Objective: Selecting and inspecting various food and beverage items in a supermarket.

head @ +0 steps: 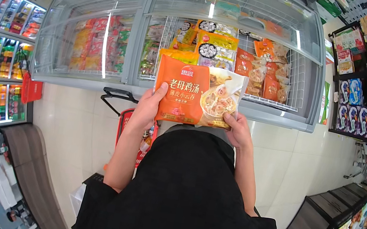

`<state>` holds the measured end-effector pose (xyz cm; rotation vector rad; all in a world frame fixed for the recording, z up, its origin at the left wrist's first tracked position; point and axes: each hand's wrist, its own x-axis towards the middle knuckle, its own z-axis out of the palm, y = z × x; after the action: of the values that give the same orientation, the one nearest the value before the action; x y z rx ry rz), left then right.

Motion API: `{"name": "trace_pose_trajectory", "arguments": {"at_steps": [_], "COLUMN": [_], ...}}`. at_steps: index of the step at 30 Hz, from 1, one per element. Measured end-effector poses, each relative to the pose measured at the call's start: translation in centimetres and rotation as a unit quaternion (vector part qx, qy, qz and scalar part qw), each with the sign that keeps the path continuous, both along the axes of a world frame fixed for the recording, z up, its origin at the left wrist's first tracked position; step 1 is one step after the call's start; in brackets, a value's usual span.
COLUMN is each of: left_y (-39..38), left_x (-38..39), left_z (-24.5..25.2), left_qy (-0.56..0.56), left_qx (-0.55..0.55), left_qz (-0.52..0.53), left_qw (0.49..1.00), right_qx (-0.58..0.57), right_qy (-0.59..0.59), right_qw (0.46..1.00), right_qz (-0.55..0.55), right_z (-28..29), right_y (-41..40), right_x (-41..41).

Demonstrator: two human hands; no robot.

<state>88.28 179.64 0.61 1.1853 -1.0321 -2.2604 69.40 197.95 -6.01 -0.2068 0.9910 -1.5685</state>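
An orange and cream bag of frozen wontons [194, 94] is held face up between both hands, above the front rim of a chest freezer [272, 119]. My left hand [151, 104] grips its left edge, thumb on the front. At the lower right corner, my right hand [239, 128] pinches the bag the same way; the fingers of both hands are mostly hidden behind it. Inside the freezer, past the bag, lie yellow bags of frozen balls [217, 49] and more orange wonton bags [243, 64]. A glass lid [193, 8] covers the far part of this section.
A red shopping basket [126, 116] with a black handle and bottles in it stands on the floor at left. Drinks coolers [1, 60] line the far left, near a brown counter [25, 147]. Shelves of boxed cartons [353, 87] and a black produce stand [318, 215] are on the right.
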Motion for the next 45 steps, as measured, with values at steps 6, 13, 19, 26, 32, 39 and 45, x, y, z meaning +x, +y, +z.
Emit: {"name": "trace_pose_trajectory", "arguments": {"at_steps": [6,13,19,26,32,39,45], "left_y": [-1.2,-0.2,0.4,0.3,-0.7,2.2,3.6], "left_x": [-0.2,-5.1,-6.2,-6.4,-7.5,-12.2,-19.8], "left_z": [-2.5,-8.1,-4.2,-4.1,-6.0,-9.2,-14.0], "left_qy": [0.057,0.462,0.548,0.509,-0.102,-0.098,-0.261], "left_qx": [0.06,0.199,0.271,0.233,-0.07,-0.19,-0.299], "left_qz": [-0.024,-0.103,-0.199,-0.179,0.032,-0.027,-0.152], "left_qw": [0.996,0.858,0.766,0.809,0.992,0.977,0.905], "right_qx": [0.111,-0.233,-0.1,-0.043,0.055,0.119,0.15], "right_qy": [0.244,0.426,0.464,0.414,0.163,-0.013,0.107], "right_qw": [0.961,0.815,0.826,0.852,0.983,0.993,0.979], "right_qz": [0.07,0.317,0.305,0.316,0.059,0.001,-0.089], "right_z": [8.7,13.9,10.9,10.1,4.2,-0.3,-3.0], "right_y": [-0.2,-2.3,-1.6,-1.1,0.4,1.5,3.5], "right_x": [1.1,5.1,4.0,2.6,-0.5,-8.2,-18.4]}}
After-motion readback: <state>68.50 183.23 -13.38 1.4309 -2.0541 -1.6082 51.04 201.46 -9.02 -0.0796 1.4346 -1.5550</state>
